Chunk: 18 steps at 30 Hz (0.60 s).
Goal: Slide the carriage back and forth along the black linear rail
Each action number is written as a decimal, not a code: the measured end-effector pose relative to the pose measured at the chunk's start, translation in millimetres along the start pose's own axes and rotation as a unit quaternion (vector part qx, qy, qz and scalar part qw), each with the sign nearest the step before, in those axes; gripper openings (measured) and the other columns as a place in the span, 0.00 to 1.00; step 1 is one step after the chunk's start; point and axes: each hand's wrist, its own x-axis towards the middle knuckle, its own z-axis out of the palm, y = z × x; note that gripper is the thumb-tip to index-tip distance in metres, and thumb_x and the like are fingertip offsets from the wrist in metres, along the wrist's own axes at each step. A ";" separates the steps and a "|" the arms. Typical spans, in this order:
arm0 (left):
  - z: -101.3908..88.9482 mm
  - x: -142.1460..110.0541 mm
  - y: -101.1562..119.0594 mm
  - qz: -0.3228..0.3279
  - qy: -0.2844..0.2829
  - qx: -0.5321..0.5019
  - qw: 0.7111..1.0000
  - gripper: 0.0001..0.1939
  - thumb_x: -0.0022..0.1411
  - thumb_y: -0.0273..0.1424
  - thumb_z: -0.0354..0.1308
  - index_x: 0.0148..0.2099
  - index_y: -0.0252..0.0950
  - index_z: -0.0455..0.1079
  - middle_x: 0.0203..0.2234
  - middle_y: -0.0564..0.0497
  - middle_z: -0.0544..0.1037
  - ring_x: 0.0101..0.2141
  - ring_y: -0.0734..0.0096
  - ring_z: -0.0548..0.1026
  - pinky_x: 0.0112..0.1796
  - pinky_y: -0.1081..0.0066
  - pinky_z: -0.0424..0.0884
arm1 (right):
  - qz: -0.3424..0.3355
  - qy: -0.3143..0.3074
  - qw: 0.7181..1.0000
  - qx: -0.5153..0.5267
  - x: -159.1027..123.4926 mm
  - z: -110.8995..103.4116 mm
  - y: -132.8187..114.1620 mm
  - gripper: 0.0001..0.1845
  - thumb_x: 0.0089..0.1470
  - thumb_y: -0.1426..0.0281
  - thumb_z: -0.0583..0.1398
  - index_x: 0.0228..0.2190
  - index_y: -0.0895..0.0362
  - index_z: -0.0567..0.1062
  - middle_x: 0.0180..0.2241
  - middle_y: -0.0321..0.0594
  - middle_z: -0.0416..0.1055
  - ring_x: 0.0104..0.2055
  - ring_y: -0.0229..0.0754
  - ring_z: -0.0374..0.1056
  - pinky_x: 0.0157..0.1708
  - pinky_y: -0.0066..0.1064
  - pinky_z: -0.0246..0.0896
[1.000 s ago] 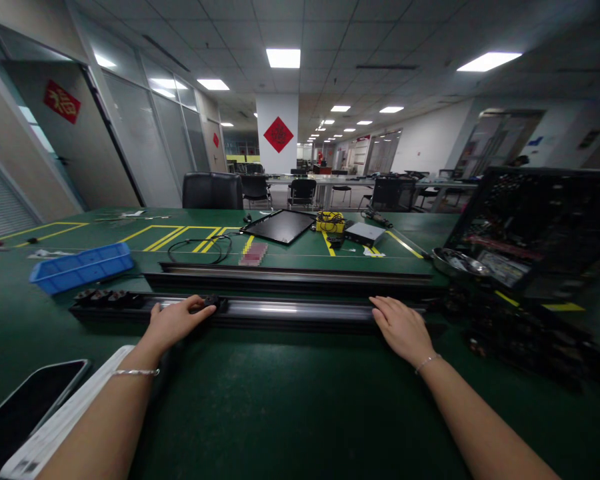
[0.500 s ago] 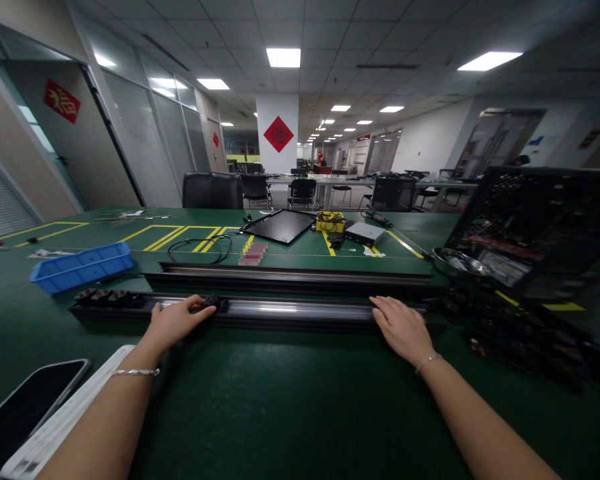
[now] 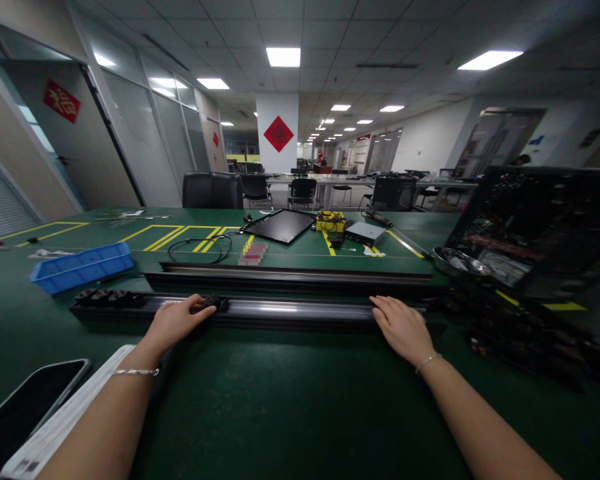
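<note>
A long black metal rail with a shiny channel lies across the green table in front of me. My left hand is closed, its thumb and fingers around a small black block on the rail; the fingertips are partly hidden. Several similar small black parts sit in a row at the rail's left end. Towards the right end, my right hand lies over the rail with its fingers stretched out and touching it. A second black rail lies parallel just behind.
To the left are a blue bin, a phone and a white box-like object. Dark parts and an open black casing stand right, beside a metal bowl. Further back lies a black panel.
</note>
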 end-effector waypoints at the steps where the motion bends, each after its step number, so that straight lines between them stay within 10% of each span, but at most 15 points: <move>1: 0.1 0.1 0.1 -0.001 0.001 0.002 1.000 0.26 0.54 0.53 0.44 0.42 0.41 0.69 0.41 0.49 0.78 0.43 0.57 0.74 0.44 0.66 0.64 | -0.001 0.001 1.000 0.001 0.2 0.4 0.4 0.26 0.59 0.60 0.41 0.52 0.53 0.67 0.55 0.38 0.64 0.57 0.44 0.56 0.53 0.42 0.51; 18: -0.9 -0.3 0.1 0.002 -0.002 0.016 1.000 0.26 0.55 0.53 0.43 0.43 0.41 0.69 0.42 0.49 0.78 0.43 0.57 0.75 0.43 0.66 0.65 | 0.003 0.005 1.000 0.003 -0.1 1.0 0.6 0.26 0.59 0.60 0.42 0.52 0.51 0.67 0.55 0.38 0.64 0.57 0.45 0.56 0.52 0.43 0.52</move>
